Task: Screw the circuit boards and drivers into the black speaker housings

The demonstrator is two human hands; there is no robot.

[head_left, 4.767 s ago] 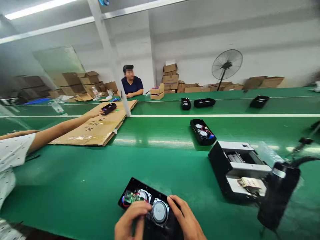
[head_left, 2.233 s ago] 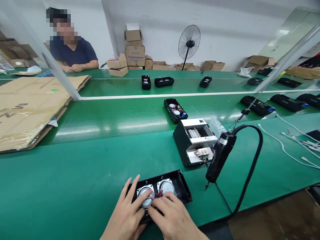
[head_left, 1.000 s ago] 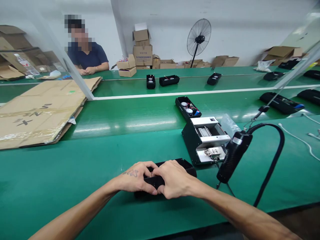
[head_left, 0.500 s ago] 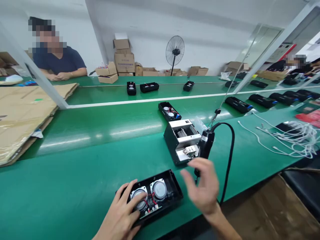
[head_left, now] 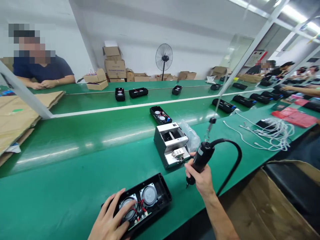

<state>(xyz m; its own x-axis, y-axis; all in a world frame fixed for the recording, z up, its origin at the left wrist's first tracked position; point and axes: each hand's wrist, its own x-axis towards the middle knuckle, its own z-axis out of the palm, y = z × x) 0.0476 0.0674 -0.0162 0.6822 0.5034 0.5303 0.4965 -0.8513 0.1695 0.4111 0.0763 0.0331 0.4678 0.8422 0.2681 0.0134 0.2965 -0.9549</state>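
A black speaker box lies open side up on the green bench, with two round speaker drivers, red wires and a small circuit board inside. My left hand holds its left end, fingers over the far rim and across the left driver. To the right, my right hand is wrapped round a black electric screwdriver hanging from a cord, its bit pointing down. Just beyond that hand stands a screw feeder with a black and silver body.
Behind the feeder are another open speaker box and a clear plastic bag. White cables lie in a heap at right. Flat cardboard covers the left side. A person sits across the line. A metal post rises at right.
My right hand has closed round the electric screwdriver, which now tilts. The left hand stays on the speaker box. My view has shifted to the right.
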